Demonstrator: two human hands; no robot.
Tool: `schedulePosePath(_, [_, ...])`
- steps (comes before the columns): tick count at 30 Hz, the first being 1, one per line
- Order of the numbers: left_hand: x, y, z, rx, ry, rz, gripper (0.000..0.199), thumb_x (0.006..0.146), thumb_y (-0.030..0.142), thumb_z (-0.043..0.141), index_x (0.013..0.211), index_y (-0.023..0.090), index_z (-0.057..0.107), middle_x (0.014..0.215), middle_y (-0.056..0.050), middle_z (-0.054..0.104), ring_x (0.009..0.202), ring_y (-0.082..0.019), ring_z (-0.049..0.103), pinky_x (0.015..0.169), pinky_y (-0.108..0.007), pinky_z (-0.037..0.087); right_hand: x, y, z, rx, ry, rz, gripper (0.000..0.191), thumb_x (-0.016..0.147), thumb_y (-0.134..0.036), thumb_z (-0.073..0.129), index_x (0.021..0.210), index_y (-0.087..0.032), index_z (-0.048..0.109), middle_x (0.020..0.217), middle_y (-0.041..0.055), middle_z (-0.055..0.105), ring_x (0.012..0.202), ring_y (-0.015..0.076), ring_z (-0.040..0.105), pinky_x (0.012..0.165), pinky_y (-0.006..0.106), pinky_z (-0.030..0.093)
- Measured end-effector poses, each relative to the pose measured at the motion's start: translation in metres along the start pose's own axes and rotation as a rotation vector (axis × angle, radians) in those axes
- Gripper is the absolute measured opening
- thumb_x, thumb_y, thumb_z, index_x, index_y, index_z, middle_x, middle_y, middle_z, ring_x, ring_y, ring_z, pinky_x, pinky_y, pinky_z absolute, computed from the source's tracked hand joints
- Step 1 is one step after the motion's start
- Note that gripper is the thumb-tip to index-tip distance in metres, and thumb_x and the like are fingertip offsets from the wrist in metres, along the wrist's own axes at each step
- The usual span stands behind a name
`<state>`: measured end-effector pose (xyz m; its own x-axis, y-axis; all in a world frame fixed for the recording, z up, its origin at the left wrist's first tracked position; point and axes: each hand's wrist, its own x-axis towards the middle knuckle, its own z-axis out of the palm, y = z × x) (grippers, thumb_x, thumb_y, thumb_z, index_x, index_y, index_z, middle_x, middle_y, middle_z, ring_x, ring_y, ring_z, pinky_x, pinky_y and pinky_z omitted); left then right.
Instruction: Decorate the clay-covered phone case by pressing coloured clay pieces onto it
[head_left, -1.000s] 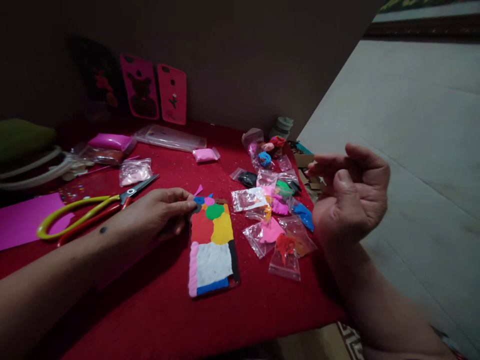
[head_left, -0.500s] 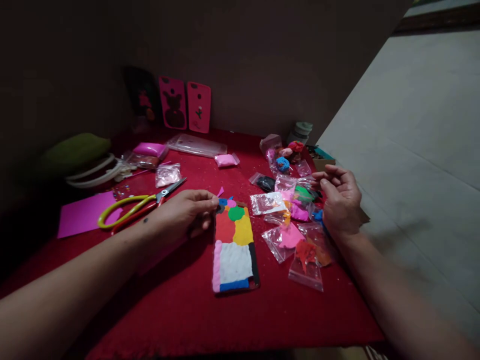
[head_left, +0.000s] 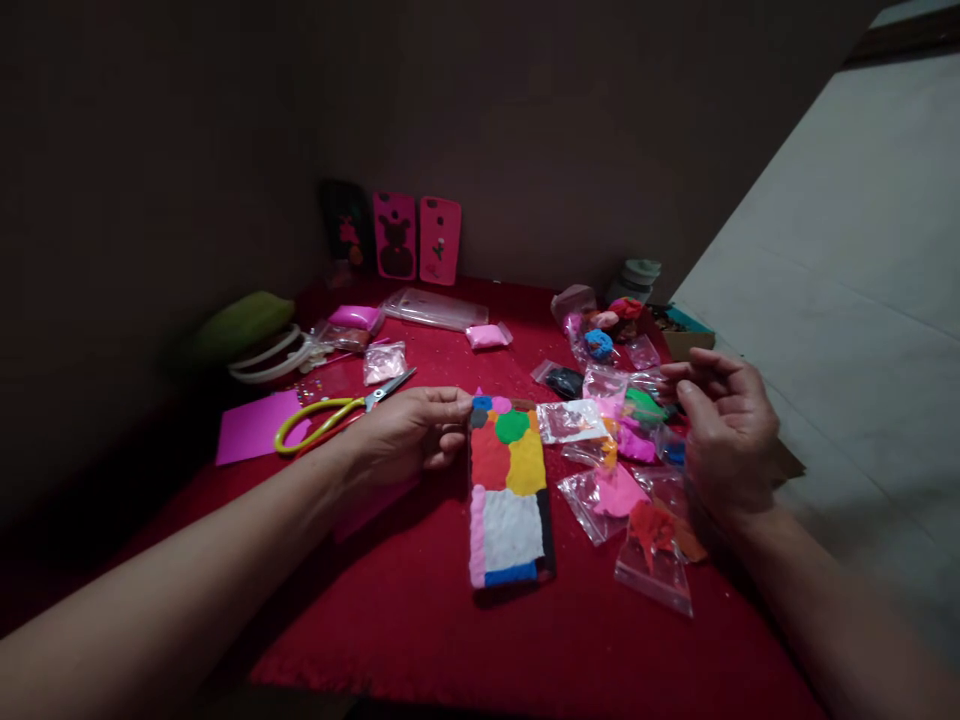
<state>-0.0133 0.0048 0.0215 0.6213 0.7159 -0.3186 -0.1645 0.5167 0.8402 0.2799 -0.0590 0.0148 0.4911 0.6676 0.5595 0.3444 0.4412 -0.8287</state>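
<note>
A phone case [head_left: 512,535] lies in front of me on the red cloth, covered in patches of coloured clay: white, red, yellow, green, blue, pink and black. My left hand [head_left: 420,430] pinches its upper left corner between thumb and fingers. Above the bags on the right hovers my right hand [head_left: 727,430], its fingers loosely bent and the thumb apart, with nothing visible in it. Beneath and beside it are a bag with green clay [head_left: 643,406], a bag with red clay [head_left: 651,530] and a bag with white clay [head_left: 574,421].
Yellow- and red-handled scissors [head_left: 319,415] lie left, beside a pink sheet [head_left: 251,428]. Decorated cases [head_left: 439,240] lean on the back wall, with clear cases [head_left: 435,309] before them. A jar [head_left: 637,280] and a small box [head_left: 688,345] stand at back right.
The view has shifted, so the whole scene sits further right. My left hand keeps its pinch on the case's corner, and my right hand stays raised over the bags.
</note>
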Motion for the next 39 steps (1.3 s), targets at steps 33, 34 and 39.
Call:
schedulePosePath(33, [-0.006,-0.009,0.013,-0.081,-0.21,0.073,0.009,0.085,0.02,0.06,0.081,0.012,0.06,0.062,0.001,0.052,0.047,-0.006,0.047,0.04,-0.015,0.04,-0.056,-0.053,0.051,0.794,-0.576,0.919,0.02,0.088,-0.022,0.062,0.108,-0.021,0.068,0.116,0.0062,0.069,0.106,0.0184,0.066,0.096,0.034,0.052])
schedulePosePath(34, [-0.006,-0.009,0.013,-0.074,-0.22,0.058,0.008,0.084,0.019,0.062,0.082,0.012,0.061,0.062,0.001,0.053,0.047,-0.006,0.048,0.04,-0.015,0.041,-0.056,-0.053,0.051,0.8,-0.562,0.914,0.02,0.088,-0.023,0.061,0.108,-0.021,0.067,0.115,0.0058,0.07,0.106,0.0179,0.066,0.097,0.035,0.051])
schedulePosePath(39, [-0.006,-0.009,0.012,-0.037,-0.241,0.002,0.007,0.078,0.016,0.067,0.079,0.01,0.063,0.062,-0.001,0.056,0.044,-0.006,0.05,0.039,-0.014,0.042,-0.055,-0.049,0.05,0.817,-0.511,0.922,0.021,0.082,-0.022,0.068,0.102,-0.021,0.067,0.112,0.0048,0.07,0.107,0.0182,0.065,0.103,0.037,0.047])
